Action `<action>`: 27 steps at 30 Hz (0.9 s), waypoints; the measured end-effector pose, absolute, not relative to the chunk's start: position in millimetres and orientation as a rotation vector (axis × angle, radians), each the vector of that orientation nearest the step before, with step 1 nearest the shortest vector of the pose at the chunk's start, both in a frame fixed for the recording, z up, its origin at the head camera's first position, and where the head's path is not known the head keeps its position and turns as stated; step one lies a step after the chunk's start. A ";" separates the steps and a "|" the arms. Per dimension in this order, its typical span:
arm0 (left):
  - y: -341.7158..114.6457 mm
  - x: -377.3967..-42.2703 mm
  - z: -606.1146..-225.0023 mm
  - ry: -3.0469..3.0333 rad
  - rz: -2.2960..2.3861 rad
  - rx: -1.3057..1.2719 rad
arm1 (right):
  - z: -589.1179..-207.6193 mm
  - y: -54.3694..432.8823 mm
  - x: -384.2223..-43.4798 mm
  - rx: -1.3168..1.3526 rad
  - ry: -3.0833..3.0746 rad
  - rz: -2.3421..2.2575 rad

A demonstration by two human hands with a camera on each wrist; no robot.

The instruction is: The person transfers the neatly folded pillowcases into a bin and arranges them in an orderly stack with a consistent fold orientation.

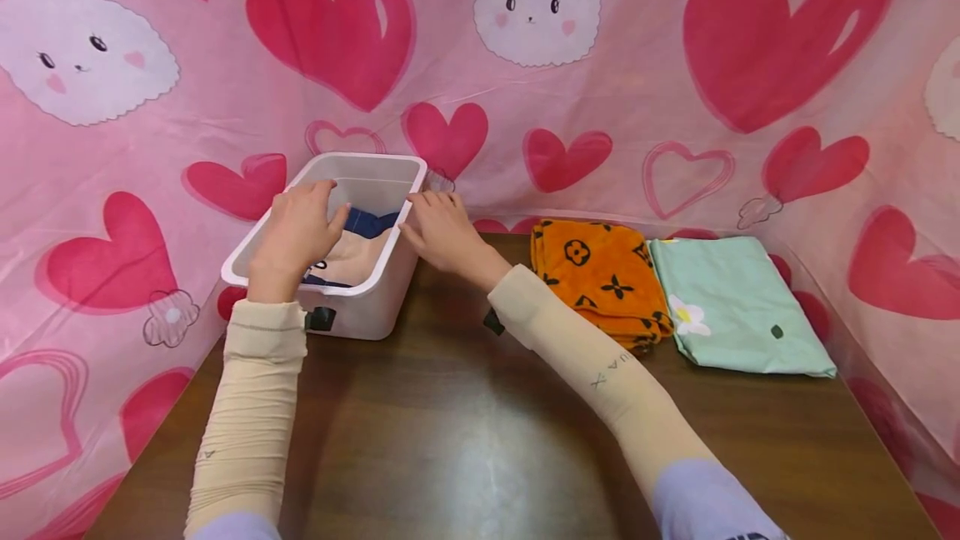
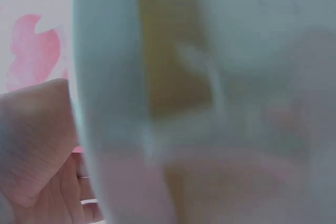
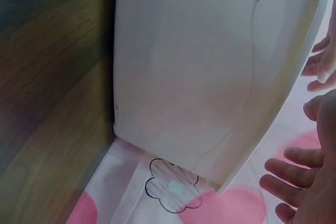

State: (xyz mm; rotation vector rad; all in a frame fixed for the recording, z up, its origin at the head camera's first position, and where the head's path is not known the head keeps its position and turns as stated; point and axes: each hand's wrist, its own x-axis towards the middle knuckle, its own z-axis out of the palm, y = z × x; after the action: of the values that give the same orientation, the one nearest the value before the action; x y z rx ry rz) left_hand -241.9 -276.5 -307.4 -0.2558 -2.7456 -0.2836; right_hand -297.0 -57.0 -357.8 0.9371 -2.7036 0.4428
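White bin (image 1: 390,307), at the far left of the brown desk (image 1: 465,423), stands upright with its mouth uncovered, close to the pink backdrop (image 1: 637,98) printed with hearts and rabbits. Your left grip (image 1: 296,227), emerging from a beige sleeve (image 1: 251,407), is over the bin's left side, loosely open, thumb apart from the fingers, with hold of nothing; whether it touches the rim you cannot tell, the pale surface filling most of the left wrist view being blurred. Within the bin, beside your left thumb, lie a dark blue cloth (image 1: 367,223) and, nearer to you, a beige cloth (image 1: 360,258). Your right grip (image 1: 446,227) is at the bin's right rim, fingers extended and spread in the right wrist view, likewise with hold of nothing; contact with the rim cannot be settled. Farther right, beyond your right forearm, which covers part of its near edge, lies an orange cloth (image 1: 607,261), folded in layers and marked with dark motifs. Rightmost, just beside it, lies a mint-green cloth (image 1: 742,298), folded flat, bearing a white flower and a dark leaf.
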 end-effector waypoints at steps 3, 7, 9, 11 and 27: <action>-268.2 -240.5 -307.8 -2.748 -0.276 -0.293 | -360.8 -51.4 -296.5 0.939 -2.695 0.432; -258.1 -239.8 -309.5 -2.744 -0.251 -0.336 | -364.7 -44.2 -296.4 0.945 -2.697 0.433; -254.0 -240.3 -311.3 -2.736 -0.233 -0.349 | -366.0 -40.7 -296.6 0.939 -2.705 0.445; -250.5 -241.5 -313.7 -2.730 -0.219 -0.360 | -367.4 -37.4 -297.4 0.930 -2.711 0.456; -213.9 -244.0 -325.5 -2.700 -0.220 -0.465 | -379.0 -8.4 -299.5 0.870 -2.789 0.382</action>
State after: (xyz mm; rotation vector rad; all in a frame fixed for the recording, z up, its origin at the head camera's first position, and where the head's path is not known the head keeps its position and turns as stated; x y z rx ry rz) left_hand -244.0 -213.9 -325.5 -0.4649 -2.6996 -0.2196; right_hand -299.5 -8.4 -379.0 0.8698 -2.7890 0.3819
